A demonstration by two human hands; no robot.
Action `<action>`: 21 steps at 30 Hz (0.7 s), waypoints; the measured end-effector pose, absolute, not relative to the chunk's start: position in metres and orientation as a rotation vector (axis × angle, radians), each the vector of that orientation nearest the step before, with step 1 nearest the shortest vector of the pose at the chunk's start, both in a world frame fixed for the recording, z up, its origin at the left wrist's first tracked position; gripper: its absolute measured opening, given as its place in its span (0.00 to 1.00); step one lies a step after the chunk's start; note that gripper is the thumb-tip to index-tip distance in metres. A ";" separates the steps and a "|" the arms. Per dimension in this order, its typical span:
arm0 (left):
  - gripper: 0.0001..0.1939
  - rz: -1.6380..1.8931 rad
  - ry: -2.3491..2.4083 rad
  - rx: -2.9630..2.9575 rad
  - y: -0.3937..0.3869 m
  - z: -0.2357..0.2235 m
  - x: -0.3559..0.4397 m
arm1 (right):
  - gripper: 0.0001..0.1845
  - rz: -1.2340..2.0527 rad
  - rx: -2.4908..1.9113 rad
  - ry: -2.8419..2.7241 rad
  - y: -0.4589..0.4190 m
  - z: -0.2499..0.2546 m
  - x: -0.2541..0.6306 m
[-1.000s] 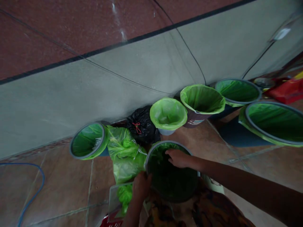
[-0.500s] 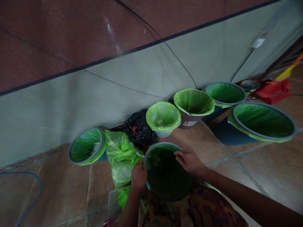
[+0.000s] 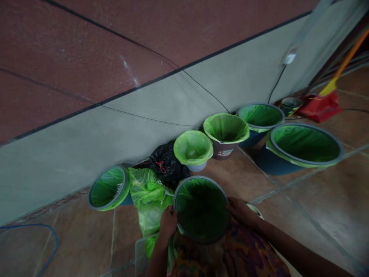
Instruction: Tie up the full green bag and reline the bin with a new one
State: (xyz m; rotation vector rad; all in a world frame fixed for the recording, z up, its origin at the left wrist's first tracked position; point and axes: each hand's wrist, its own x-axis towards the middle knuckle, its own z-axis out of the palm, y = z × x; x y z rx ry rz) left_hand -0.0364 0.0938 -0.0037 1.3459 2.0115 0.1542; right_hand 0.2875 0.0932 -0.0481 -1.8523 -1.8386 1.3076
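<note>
Through the head camera I have the bin (image 3: 201,178) at the bottom centre, mouth facing up at me, close against the patterned clothing (image 3: 253,252); whether it rests on the floor or between the knees I cannot tell. The left hand (image 3: 168,222) is curled closed on the rim's left side and the right hand (image 3: 241,210) on its right, fingers at the edge. Shade hides whether they also pinch the liner (image 3: 201,213), and how hard. I judge the bin light, of stiffish plastic, its rounded rim the firmest hold, best taken at opposite sides as here. The liner looks thin, soft and slippery, and I expect it to tear if dragged by a fingertip; its edge is the place to pinch. Just left lie the green bags (image 3: 147,188); beyond sits the black bag (image 3: 166,159), knotted with red string.
</note>
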 end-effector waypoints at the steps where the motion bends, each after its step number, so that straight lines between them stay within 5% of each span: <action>1: 0.11 0.127 2.033 1.353 0.096 -0.002 -0.035 | 0.17 1.318 -1.826 -1.821 0.092 -0.048 0.289; 14: 0.13 -0.017 1.563 0.862 0.055 0.014 -0.043 | 0.26 1.025 -1.789 -1.382 0.163 -0.057 0.289; 21: 0.15 0.381 2.040 1.113 0.095 0.006 -0.057 | 0.22 0.741 -1.622 -1.841 0.132 -0.039 0.275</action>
